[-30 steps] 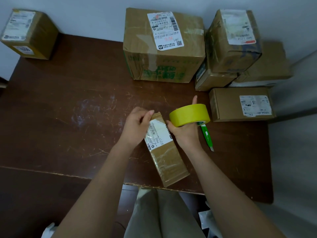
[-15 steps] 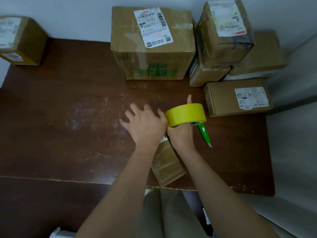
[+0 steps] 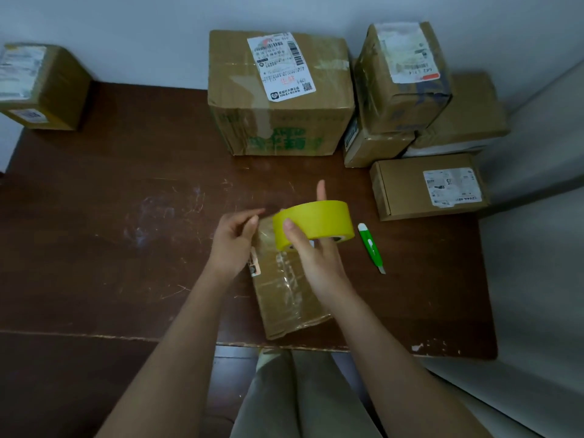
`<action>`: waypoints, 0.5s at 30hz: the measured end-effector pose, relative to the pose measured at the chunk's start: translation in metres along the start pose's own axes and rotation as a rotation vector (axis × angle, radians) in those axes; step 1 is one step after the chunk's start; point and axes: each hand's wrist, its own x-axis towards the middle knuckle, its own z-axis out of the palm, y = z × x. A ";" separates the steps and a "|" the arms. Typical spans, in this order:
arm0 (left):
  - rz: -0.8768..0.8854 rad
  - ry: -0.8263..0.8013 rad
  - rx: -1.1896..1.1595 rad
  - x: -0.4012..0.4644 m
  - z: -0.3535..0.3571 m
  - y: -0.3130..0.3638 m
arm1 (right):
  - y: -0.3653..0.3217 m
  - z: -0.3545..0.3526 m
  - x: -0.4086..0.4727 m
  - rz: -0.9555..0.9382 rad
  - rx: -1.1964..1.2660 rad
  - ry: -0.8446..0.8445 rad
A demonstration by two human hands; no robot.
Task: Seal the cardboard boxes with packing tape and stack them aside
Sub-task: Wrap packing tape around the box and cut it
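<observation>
- Looking down from the head camera, I see a long, narrow brown cardboard box (image 3: 286,292) wrapped in clear film lying on the scratched dark-brown wooden table (image 3: 126,235), its near end at the table's front edge; it is closed, so I cannot tell what it holds.
- The right hand (image 3: 311,257) grips a wide roll of yellow packing tape (image 3: 314,223) above the box's far end, thumb pressed on the roll's outer face, one finger sticking up behind it.
- The left hand (image 3: 232,238) sits just left of the roll, thumb and forefinger drawn together at the roll's left edge; I cannot tell whether they pinch a tape end.
- A green-and-white utility knife (image 3: 371,248) lies on the table just right of the roll, apart from both hands.
- Along the back wall stand closed parcels: a large brown carton with a white shipping label and green print (image 3: 281,96), a stack of smaller brown boxes (image 3: 407,86) to its right, a flat brown mailer box (image 3: 426,188) in front of that stack, and a lone labelled box (image 3: 41,86) at the far left corner.
- Half a second ago the left hand lay flat and spread over the narrow box; now it has lifted off, and the box shows a different, film-covered face with its label on the left side.
</observation>
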 end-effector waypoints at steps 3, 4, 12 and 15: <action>-0.129 0.109 -0.063 -0.019 -0.001 0.004 | -0.001 0.014 -0.002 -0.028 -0.069 0.002; -0.154 0.096 -0.090 -0.030 0.001 0.007 | -0.002 0.017 -0.001 -0.030 -0.082 0.012; 0.007 0.019 0.366 -0.057 0.030 -0.020 | -0.007 0.031 0.005 0.059 -0.054 0.096; 0.013 0.017 0.403 -0.057 0.030 -0.020 | -0.009 0.034 0.012 0.132 0.019 0.156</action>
